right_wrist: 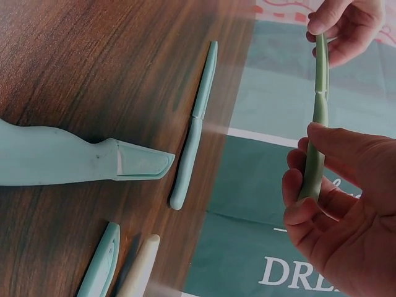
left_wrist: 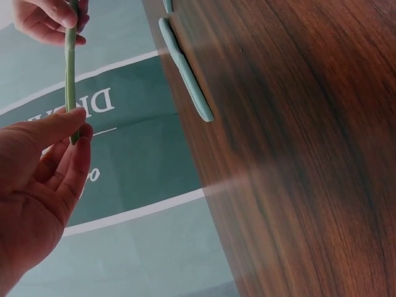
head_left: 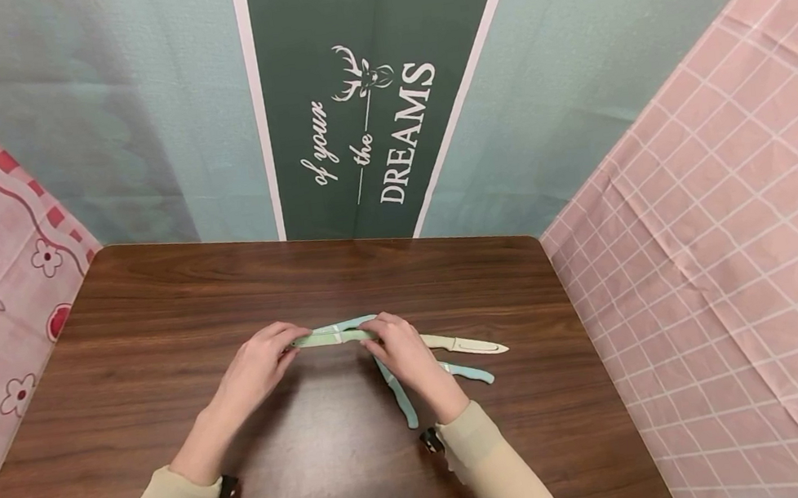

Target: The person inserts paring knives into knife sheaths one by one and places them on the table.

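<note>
A light green knife (head_left: 325, 339) in a matching sheath is held up level between both hands. My left hand (head_left: 257, 366) pinches the sheath's tip between thumb and fingers, seen closely in the left wrist view. Around the handle curl the fingers of my right hand (head_left: 411, 354), the thumb lying along it in the right wrist view. Just behind, on the table, lies a sheathed blue knife (right_wrist: 195, 130). A second blue knife (head_left: 399, 397) lies under the right hand, its handle toward me. To the right are a third blue knife (head_left: 470, 372) and a cream knife (head_left: 477, 346).
The brown wooden table (head_left: 306, 473) carries the knives near its middle. A green and blue cloth (head_left: 209, 139) hangs behind it, a pink checked cloth (head_left: 719, 204) on the right, and a fruit-patterned cloth (head_left: 1, 327) on the left.
</note>
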